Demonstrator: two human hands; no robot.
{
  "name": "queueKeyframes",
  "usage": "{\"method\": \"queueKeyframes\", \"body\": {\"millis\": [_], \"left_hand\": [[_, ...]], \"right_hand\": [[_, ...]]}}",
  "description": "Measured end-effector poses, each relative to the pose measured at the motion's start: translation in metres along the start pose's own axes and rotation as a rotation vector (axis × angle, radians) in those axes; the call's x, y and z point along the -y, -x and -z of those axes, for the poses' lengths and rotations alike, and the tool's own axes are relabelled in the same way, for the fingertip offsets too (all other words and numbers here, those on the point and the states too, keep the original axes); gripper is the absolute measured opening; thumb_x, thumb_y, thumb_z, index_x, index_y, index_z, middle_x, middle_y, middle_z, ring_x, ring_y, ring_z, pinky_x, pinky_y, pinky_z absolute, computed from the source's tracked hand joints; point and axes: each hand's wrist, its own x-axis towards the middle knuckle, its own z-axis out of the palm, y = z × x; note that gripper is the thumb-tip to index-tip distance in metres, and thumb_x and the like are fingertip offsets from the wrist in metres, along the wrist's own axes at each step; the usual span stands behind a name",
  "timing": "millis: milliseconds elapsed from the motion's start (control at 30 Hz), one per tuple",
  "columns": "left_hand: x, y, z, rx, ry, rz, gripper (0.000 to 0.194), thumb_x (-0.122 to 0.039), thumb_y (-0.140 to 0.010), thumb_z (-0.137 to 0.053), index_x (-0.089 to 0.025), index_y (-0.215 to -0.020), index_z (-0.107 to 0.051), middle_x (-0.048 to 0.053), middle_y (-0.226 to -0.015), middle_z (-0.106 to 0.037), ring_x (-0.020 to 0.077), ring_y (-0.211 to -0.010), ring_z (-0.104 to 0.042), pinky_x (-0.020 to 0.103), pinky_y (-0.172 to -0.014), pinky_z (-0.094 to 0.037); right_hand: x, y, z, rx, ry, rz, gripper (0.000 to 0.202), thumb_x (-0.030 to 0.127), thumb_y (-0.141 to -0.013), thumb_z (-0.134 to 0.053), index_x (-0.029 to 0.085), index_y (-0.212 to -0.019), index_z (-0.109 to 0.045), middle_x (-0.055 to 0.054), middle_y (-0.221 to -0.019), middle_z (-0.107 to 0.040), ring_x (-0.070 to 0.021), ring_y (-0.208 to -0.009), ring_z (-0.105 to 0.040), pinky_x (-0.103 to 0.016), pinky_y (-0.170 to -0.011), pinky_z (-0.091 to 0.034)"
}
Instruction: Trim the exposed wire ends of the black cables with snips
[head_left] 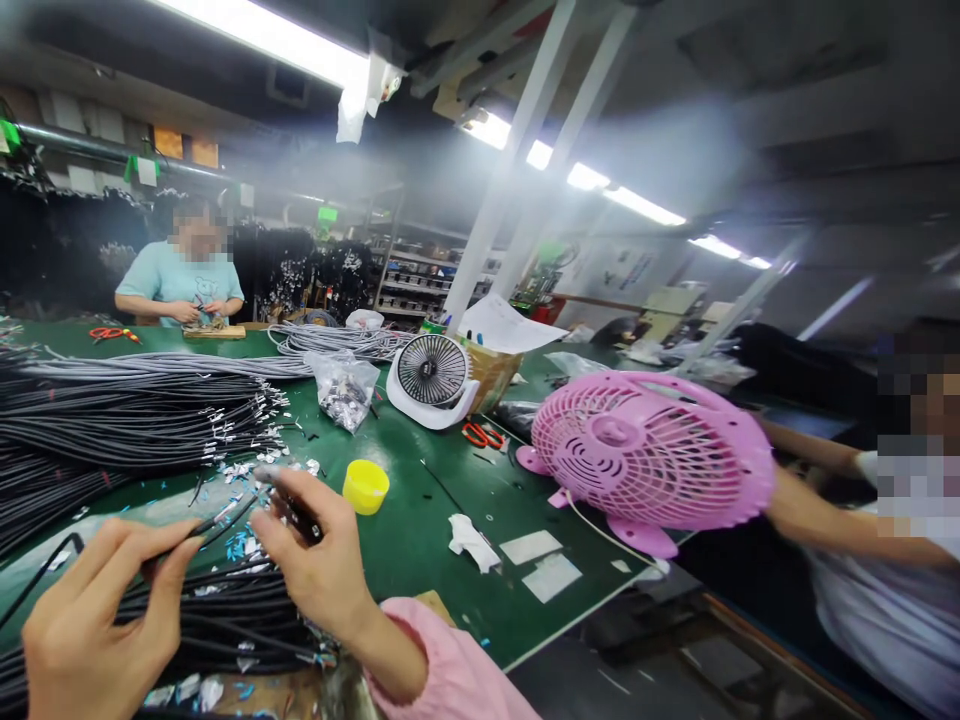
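Note:
My left hand (112,610) is closed, with thumb and forefinger pinching a black cable (206,527) near its stripped, pale end. Just to the right, my right hand (322,550) is curled, fingertips close to that cable end. Something dark sits inside the right palm, but its kind is hidden by the fingers. Below both hands lies a bundle of black cables (225,625) with cut ends toward the right. A larger pile of black cables (112,425) stretches across the table at the left. Blue and white scraps (240,545) are scattered around the hands.
On the green table (420,500) stand a yellow round container (366,487), a bag of small metal parts (345,390), a small white fan (433,375) and a large pink fan (637,450). Orange-handled scissors (482,434) lie behind. Co-workers sit opposite and at the right.

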Motion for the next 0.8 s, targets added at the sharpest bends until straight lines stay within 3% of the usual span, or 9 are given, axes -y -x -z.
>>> {"method": "queueKeyframes", "body": {"millis": [100,167,333,400,467,600,667,800], "left_hand": [[0.000,0.004,0.001,0.006,-0.039,-0.048,0.015,-0.024,-0.103,-0.057,-0.025,-0.093,-0.068,-0.006,-0.075,-0.067,0.0097,-0.065,-0.063,0.023,-0.073,-0.047],[-0.001,0.006,0.001,0.004,-0.059,-0.071,0.014,-0.022,-0.103,-0.057,-0.025,-0.094,-0.067,-0.006,-0.074,-0.067,0.0101,-0.064,-0.064,0.024,-0.073,-0.048],[-0.004,0.008,-0.001,0.016,-0.104,0.005,0.011,-0.023,-0.102,-0.058,-0.026,-0.098,-0.067,-0.005,-0.075,-0.067,0.0120,-0.064,-0.065,0.026,-0.070,-0.047],[-0.006,0.006,-0.002,0.018,-0.120,0.062,0.013,-0.027,-0.102,-0.057,-0.027,-0.101,-0.069,-0.005,-0.075,-0.065,0.0115,-0.061,-0.064,0.026,-0.066,-0.046],[-0.008,0.003,-0.001,0.031,-0.117,0.095,0.018,-0.034,-0.102,-0.055,-0.028,-0.101,-0.072,-0.006,-0.070,-0.061,0.0100,-0.054,-0.059,0.025,-0.058,-0.043],[-0.010,0.000,0.003,0.021,-0.063,0.179,0.021,-0.043,-0.100,-0.058,-0.030,-0.092,-0.072,-0.007,-0.066,-0.058,0.0094,-0.052,-0.053,0.026,-0.056,-0.039],[-0.011,0.001,0.004,-0.007,-0.055,0.210,0.018,-0.042,-0.100,-0.060,-0.030,-0.092,-0.072,-0.008,-0.067,-0.058,0.0090,-0.053,-0.052,0.026,-0.058,-0.038],[-0.013,0.002,0.003,0.012,-0.017,0.224,0.020,-0.043,-0.100,-0.059,-0.031,-0.090,-0.071,-0.008,-0.066,-0.055,0.0098,-0.053,-0.050,0.028,-0.057,-0.037]], "right_hand": [[-0.006,0.002,0.000,0.036,0.057,0.240,0.023,0.022,-0.082,-0.062,0.017,-0.091,-0.083,-0.001,-0.062,-0.064,-0.0129,-0.052,-0.052,-0.024,-0.052,-0.043],[-0.008,0.003,0.000,0.051,0.094,0.321,0.023,0.017,-0.084,-0.059,0.017,-0.083,-0.082,0.000,-0.058,-0.059,-0.0120,-0.049,-0.048,-0.023,-0.048,-0.039],[-0.008,0.009,-0.003,0.135,0.250,0.237,0.024,0.009,-0.079,-0.062,0.018,-0.060,-0.072,0.001,-0.052,-0.051,-0.0114,-0.046,-0.042,-0.024,-0.044,-0.033],[-0.012,0.013,-0.004,0.153,0.196,0.224,0.020,0.011,-0.081,-0.064,0.019,-0.067,-0.076,0.001,-0.054,-0.055,-0.0120,-0.046,-0.045,-0.024,-0.045,-0.037],[-0.019,0.016,-0.004,0.129,0.113,0.189,0.015,0.017,-0.084,-0.067,0.020,-0.087,-0.082,-0.001,-0.062,-0.064,-0.0137,-0.051,-0.053,-0.024,-0.048,-0.045],[-0.031,0.019,-0.003,0.039,0.025,0.075,0.044,0.031,-0.086,-0.075,0.022,-0.129,-0.073,-0.009,-0.105,-0.076,-0.0214,-0.085,-0.071,-0.028,-0.072,-0.061],[-0.031,0.019,-0.002,0.058,0.041,0.086,0.037,0.032,-0.090,-0.072,0.025,-0.126,-0.074,-0.009,-0.109,-0.076,-0.0232,-0.094,-0.070,-0.030,-0.080,-0.061],[-0.027,0.017,-0.002,0.141,0.073,0.132,0.016,0.028,-0.094,-0.067,0.025,-0.099,-0.082,-0.005,-0.079,-0.071,-0.0213,-0.074,-0.065,-0.031,-0.071,-0.057]]}}
